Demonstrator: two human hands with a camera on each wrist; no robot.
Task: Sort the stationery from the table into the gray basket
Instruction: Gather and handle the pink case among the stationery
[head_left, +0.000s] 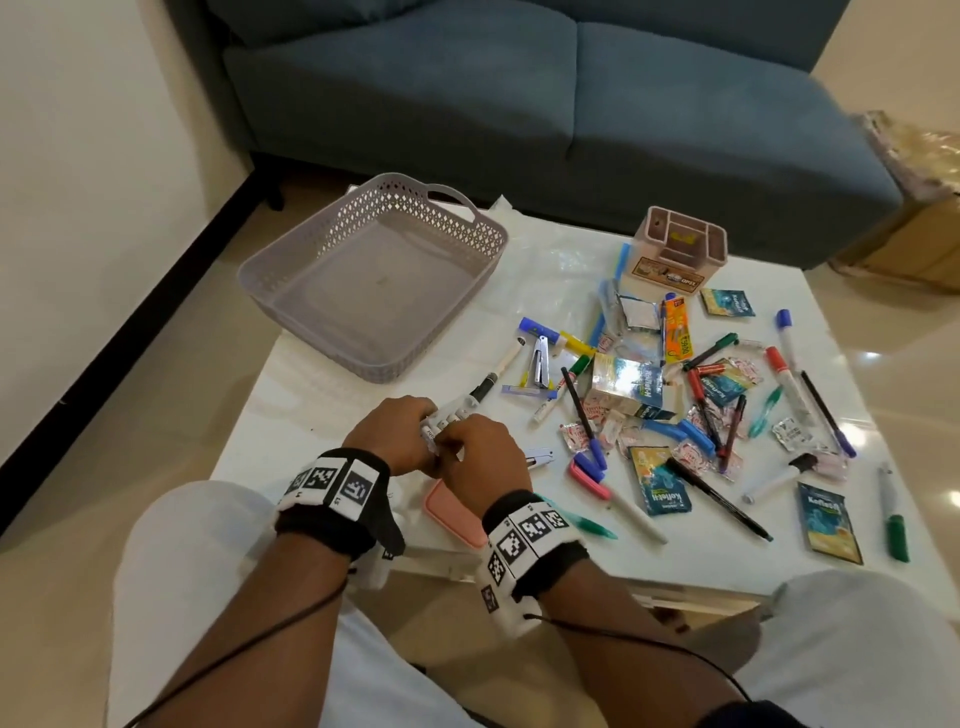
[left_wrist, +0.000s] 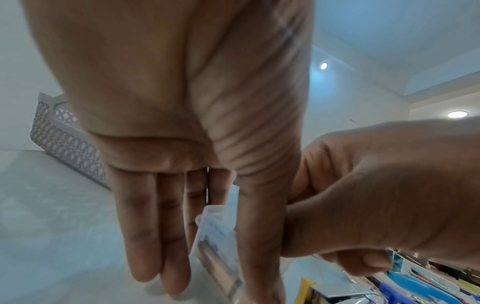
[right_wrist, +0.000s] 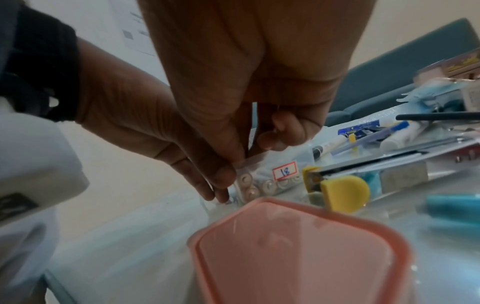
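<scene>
The gray basket stands empty at the table's far left. Near the front edge both hands meet over a clear packet of small white sticks. My left hand holds the packet between its thumb and straight fingers. My right hand pinches the packet's top edge; the right wrist view shows the packet bearing a red-bordered label marked 18. The packet's lower end rests at the table surface. A heap of markers and pens lies to the right.
A pink lid lies under my right wrist. A stapler with yellow parts sits just right of the packet. A pink desk organizer stands at the back, with sachets and wrappers among the pens. A blue sofa is beyond the table.
</scene>
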